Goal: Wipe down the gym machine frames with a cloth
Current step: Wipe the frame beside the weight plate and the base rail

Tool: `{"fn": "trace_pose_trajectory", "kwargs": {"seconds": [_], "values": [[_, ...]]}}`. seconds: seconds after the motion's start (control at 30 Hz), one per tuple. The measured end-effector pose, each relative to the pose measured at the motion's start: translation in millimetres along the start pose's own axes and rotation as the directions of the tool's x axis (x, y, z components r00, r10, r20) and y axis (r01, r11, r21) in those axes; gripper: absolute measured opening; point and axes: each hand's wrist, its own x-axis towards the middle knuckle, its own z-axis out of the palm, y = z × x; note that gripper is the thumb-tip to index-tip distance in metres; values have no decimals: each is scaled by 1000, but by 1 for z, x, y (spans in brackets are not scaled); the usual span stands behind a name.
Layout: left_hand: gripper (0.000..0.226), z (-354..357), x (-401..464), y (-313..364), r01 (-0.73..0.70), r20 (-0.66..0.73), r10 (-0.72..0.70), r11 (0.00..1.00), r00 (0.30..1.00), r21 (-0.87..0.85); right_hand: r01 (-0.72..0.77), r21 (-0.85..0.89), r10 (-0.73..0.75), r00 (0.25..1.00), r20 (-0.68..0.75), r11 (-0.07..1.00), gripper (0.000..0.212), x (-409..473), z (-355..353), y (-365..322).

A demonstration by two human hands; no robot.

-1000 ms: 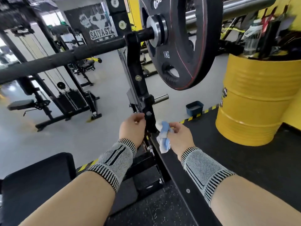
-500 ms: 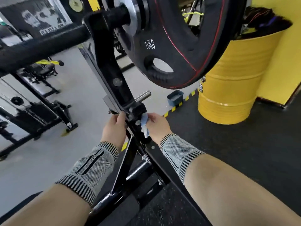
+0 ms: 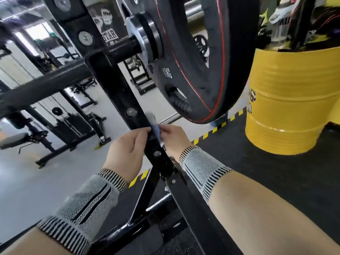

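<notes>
A black steel upright of the machine frame (image 3: pixel 117 92) slants up from the middle of the view and carries a barbell with a 10 kg plate (image 3: pixel 198 67). A small blue and white cloth (image 3: pixel 155 130) is wrapped against the upright just below a bolt. My right hand (image 3: pixel 173 139) pinches the cloth from the right side of the post. My left hand (image 3: pixel 127 151) is on the left side, its fingertips touching the cloth's edge on the post. Both wrists wear grey knitted supports.
A yellow steel drum (image 3: pixel 292 100) stands at the right on black rubber flooring edged with yellow and black tape (image 3: pixel 219 127). The frame's lower bars (image 3: pixel 147 218) cross below my arms. Other black machines (image 3: pixel 73 126) and a bench stand on the grey floor at the left.
The cloth and my right hand have slid a little higher up the post, above the bracket. My left hand has shifted onto the cloth's edge. My head has moved closer.
</notes>
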Motion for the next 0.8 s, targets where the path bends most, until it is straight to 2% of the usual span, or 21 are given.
{"fn": "trace_pose_trajectory", "kwargs": {"seconds": [0.2, 0.27, 0.37, 0.43, 0.5, 0.6, 0.63, 0.73, 0.8], "values": [[40, 4, 2, 8, -38, 29, 34, 982, 999, 183, 102, 48, -104, 993, 55, 994, 32, 0, -15, -9], [49, 5, 2, 8, -52, 26, 48, 980, 999, 190, 73, 32, -77, 989, 124, 997, 29, 6, -14, -3], [46, 4, -1, 9, -32, 52, 23, 983, 998, 179, 42, -30, -36, 985, 169, 999, 26, 7, -9, 0], [49, 3, -1, 10, -48, 62, 37, 982, 997, 182, 72, 111, -89, 984, 153, 991, 35, 8, -7, -7], [52, 3, 2, 6, -71, 61, 60, 977, 996, 202, 62, 153, -88, 982, 169, 986, 45, 15, -8, -10], [52, 3, 2, 3, -92, 70, 75, 958, 995, 271, 26, -44, -15, 975, 222, 999, 31, 20, -8, -3], [52, 2, 1, 3, -99, 59, 86, 954, 995, 283, 58, -55, -46, 979, 200, 997, 28, 20, -6, -4], [50, 2, 1, 6, -134, 0, 142, 932, 990, 337, 120, 129, -136, 983, 124, 984, 32, 17, -5, -17], [48, 1, 3, 6, -145, -58, 180, 914, 982, 380, 96, 105, -114, 977, 182, 990, 24, 19, -8, -17]]}}
